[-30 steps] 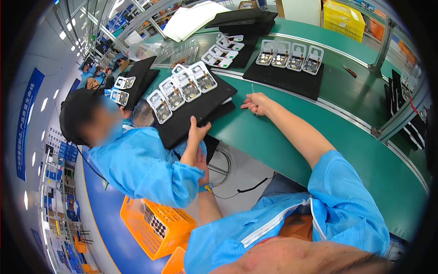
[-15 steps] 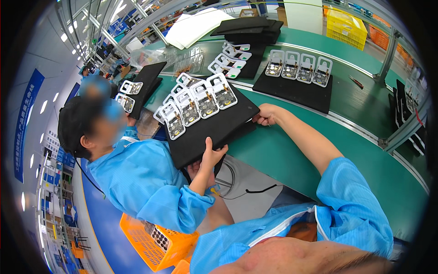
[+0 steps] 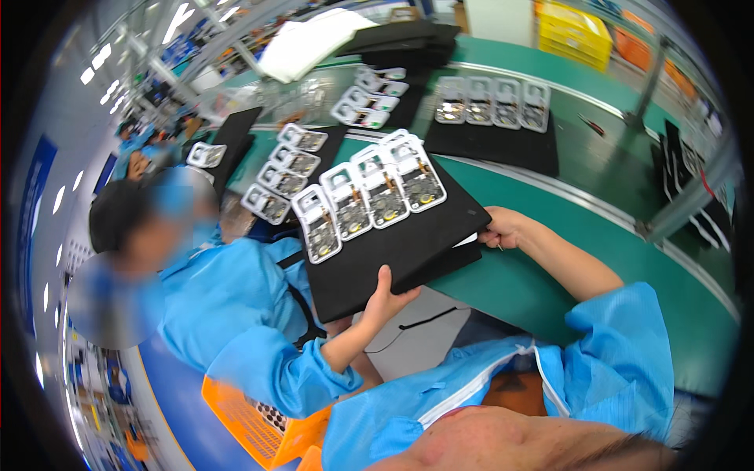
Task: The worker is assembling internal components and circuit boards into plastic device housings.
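Note:
A black board point(image 3: 369, 276) is tilted above the near bench edge, with a row of white-framed circuit assemblies point(image 3: 386, 191) along its far side. My right hand point(image 3: 504, 228) pinches its right corner, where a white edge shows. My left hand point(image 3: 337, 326) is mostly hidden beneath the board's near left part; only a bit of it shows, and it seems to support the board from below. Another black board point(image 3: 463, 261) shows under the right side. A co-worker's hand point(image 3: 385, 302) also grips the near edge, thumb uppermost.
The co-worker point(image 3: 228, 306) sits close on my left. Behind the held board, more assemblies point(image 3: 284, 169) lie on the green bench point(image 3: 597, 271). A black board point(image 3: 503, 151) with several assemblies and a small tool point(image 3: 591, 125) lie farther right. An orange basket point(image 3: 239, 420) stands low left.
The held board has moved right and toward me, with my right hand still at its corner. The row of assemblies behind it now shows apart. My view has shifted a little.

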Demonstrator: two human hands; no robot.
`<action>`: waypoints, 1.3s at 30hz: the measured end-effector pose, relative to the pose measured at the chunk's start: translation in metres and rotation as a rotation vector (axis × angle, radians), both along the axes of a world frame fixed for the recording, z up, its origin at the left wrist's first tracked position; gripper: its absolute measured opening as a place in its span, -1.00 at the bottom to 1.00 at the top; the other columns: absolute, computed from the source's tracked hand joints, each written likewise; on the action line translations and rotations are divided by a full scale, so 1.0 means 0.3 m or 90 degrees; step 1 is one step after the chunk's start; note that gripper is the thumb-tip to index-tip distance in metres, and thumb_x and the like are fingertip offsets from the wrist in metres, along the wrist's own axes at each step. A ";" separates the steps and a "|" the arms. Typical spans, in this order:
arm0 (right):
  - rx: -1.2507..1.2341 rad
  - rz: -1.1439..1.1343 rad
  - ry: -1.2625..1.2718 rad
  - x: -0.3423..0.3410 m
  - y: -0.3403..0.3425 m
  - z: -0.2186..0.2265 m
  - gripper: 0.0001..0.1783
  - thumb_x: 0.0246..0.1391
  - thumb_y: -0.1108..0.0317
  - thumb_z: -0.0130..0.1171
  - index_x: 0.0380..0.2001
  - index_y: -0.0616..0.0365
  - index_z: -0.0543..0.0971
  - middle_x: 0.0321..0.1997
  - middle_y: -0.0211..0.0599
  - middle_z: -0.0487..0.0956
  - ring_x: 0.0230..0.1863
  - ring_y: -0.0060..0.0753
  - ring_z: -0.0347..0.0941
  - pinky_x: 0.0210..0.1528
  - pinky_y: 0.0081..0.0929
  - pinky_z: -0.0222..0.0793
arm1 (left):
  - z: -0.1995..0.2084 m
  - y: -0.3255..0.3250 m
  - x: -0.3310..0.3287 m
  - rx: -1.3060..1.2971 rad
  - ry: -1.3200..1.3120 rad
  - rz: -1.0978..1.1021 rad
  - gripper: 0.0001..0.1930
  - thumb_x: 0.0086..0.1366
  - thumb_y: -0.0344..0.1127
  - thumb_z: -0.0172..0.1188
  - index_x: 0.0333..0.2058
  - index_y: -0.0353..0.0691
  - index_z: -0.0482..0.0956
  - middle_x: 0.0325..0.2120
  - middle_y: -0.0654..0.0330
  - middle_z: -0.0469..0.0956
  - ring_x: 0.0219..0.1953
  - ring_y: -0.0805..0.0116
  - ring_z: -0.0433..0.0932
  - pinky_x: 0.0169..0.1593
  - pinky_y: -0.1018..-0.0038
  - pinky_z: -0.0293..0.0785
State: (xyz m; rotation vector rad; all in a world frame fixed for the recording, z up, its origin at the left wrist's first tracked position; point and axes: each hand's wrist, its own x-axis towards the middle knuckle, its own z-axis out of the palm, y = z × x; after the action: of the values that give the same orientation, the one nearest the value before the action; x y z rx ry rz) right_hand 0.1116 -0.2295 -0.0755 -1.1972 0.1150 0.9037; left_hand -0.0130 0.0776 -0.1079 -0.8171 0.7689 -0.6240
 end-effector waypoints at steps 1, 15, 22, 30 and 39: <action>0.007 0.000 -0.014 -0.042 -0.016 0.006 -0.83 0.18 0.18 0.13 -0.41 -0.02 0.45 -0.65 -0.62 0.24 -0.74 -0.81 0.00 -0.76 -0.78 -0.21 | 0.009 -0.019 -0.026 0.001 0.016 -0.032 -0.06 0.05 -0.20 0.46 0.27 -0.32 0.04 0.11 0.06 0.29 0.10 0.24 0.34 0.14 0.48 0.40; -0.022 -0.115 -0.013 -0.394 -0.173 0.103 -0.79 0.23 0.36 0.02 -0.09 -0.01 0.52 -0.66 -0.60 0.29 -0.73 -0.76 0.03 -0.72 -0.70 -0.19 | 0.337 -0.161 -0.196 0.020 0.252 -0.236 -0.13 0.19 0.03 0.28 0.33 -0.23 0.06 0.27 -0.07 0.15 0.28 0.08 0.17 0.35 0.42 0.06; -0.051 -0.201 0.024 -0.615 -0.224 0.272 -0.68 0.18 0.41 0.07 0.02 0.02 0.48 -0.60 -0.57 0.33 -0.69 -0.77 0.10 -0.69 -0.73 -0.13 | 0.585 -0.027 -0.042 -0.378 1.270 -0.078 -0.56 0.27 -0.14 0.06 0.09 -0.15 0.41 0.24 0.10 0.27 0.32 0.19 0.21 0.25 0.08 0.26; -0.149 -0.445 0.075 -0.885 -0.537 0.410 -0.84 0.17 0.32 0.10 -0.19 0.08 0.49 -0.60 -0.58 0.34 -0.68 -0.78 0.09 -0.67 -0.73 -0.14 | 0.592 -0.007 0.025 -0.506 1.186 -0.282 -0.68 0.13 -0.37 0.17 -0.10 -0.15 0.46 -0.03 0.09 0.52 0.06 0.15 0.51 0.12 0.10 0.46; -0.198 -0.532 0.053 -0.993 -0.540 0.445 -0.78 0.11 0.28 0.19 -0.22 0.14 0.49 -0.58 -0.55 0.36 -0.68 -0.78 0.12 -0.69 -0.73 -0.10 | 0.474 0.015 0.163 -0.635 1.242 -0.324 -0.70 0.13 -0.38 0.17 -0.12 -0.10 0.44 -0.01 0.11 0.49 0.07 0.10 0.47 0.08 0.17 0.46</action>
State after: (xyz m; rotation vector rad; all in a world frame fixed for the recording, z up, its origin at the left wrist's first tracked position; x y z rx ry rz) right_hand -0.1863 -0.3916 0.0579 -1.2339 0.7849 0.1943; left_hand 0.0360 0.0820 0.0343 -2.2209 2.5799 -0.4669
